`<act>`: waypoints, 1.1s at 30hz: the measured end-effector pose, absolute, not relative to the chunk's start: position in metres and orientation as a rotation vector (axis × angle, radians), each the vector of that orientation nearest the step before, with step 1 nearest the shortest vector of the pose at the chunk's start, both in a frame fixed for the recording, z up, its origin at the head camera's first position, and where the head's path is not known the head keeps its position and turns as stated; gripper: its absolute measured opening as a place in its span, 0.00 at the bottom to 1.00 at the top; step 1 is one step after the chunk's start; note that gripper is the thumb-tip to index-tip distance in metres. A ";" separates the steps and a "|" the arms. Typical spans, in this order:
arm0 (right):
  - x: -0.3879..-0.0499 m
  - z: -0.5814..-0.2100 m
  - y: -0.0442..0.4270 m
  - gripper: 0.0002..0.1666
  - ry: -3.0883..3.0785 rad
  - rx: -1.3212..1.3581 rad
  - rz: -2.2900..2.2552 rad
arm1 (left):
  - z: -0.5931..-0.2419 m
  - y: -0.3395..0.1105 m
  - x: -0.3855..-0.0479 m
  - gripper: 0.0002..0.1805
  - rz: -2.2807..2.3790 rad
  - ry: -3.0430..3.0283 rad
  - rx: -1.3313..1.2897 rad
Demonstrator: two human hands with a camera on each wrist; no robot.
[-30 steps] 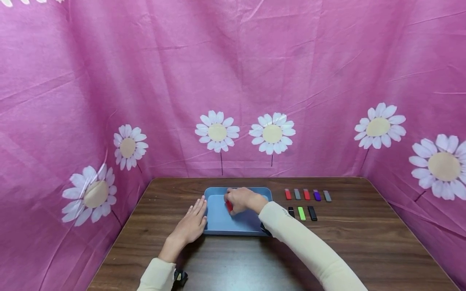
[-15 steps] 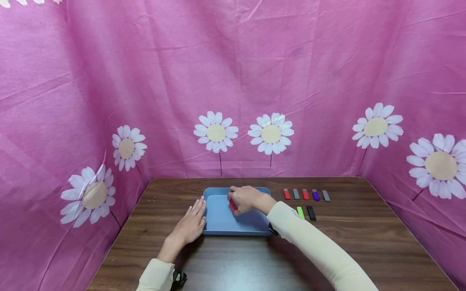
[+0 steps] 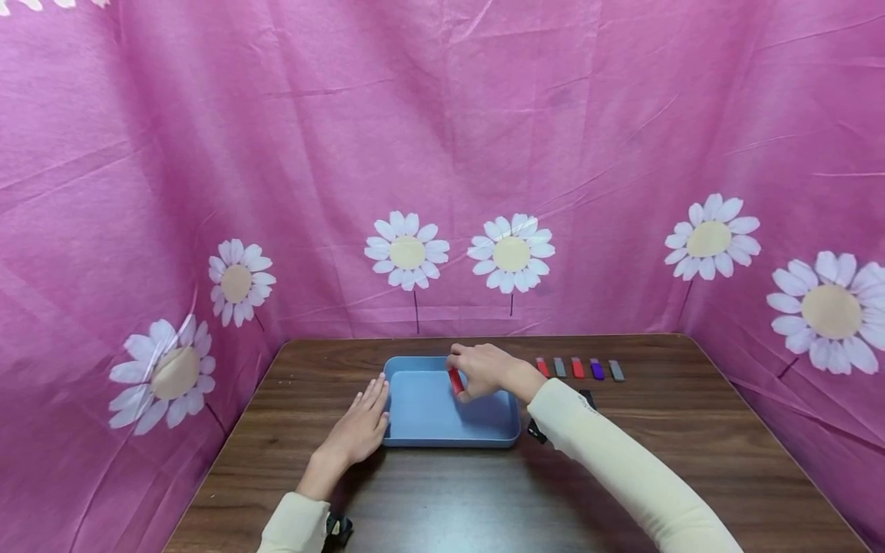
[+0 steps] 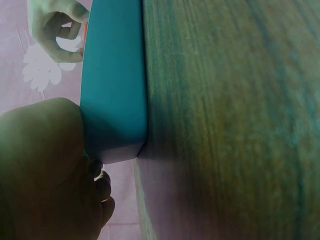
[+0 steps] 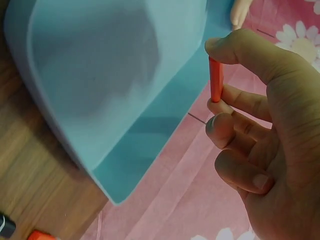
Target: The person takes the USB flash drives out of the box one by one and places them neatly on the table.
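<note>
A shallow blue tray (image 3: pixel 442 442) lies on the table. My left hand (image 3: pixel 356 430) rests with fairly straight fingers against its left side; in the left wrist view part of that hand (image 4: pixel 45 150) shows beside the tray wall (image 4: pixel 114 75). Over the tray's far right part, my right hand (image 3: pixel 487 370) pinches a small red USB stick (image 3: pixel 455 382). Seen from the right wrist, the thumb presses one end of the red stick (image 5: pixel 215 81) while fingertips support the other, and the remaining fingers curl loosely.
Right of the tray lies a back row of several small sticks in red, grey and purple (image 3: pixel 597 370). A black stick (image 3: pixel 587 399) is partly hidden by the right sleeve (image 3: pixel 608 445). Pink flowered cloth (image 3: pixel 442 153) hangs around the wooden table (image 3: pixel 442 499).
My right hand has moved right and slightly farther away across the tray, carrying the red USB stick. Its sleeve now covers the green stick. My left hand stays at the tray's left side.
</note>
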State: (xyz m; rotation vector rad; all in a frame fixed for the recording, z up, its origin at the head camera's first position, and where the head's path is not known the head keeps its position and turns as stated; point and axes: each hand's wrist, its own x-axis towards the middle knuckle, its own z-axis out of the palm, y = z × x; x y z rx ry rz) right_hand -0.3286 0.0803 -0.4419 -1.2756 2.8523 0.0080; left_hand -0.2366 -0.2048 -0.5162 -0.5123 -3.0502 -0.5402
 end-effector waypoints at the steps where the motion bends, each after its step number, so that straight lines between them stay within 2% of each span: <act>1: -0.329 -0.441 0.082 0.28 2.855 -1.267 0.008 | -0.516 -0.205 -0.236 0.32 -0.545 -3.048 -0.513; 33: -0.317 -0.421 0.167 0.30 2.965 -1.125 -0.231 | -0.517 -0.205 -0.236 0.32 -0.555 -3.046 -0.515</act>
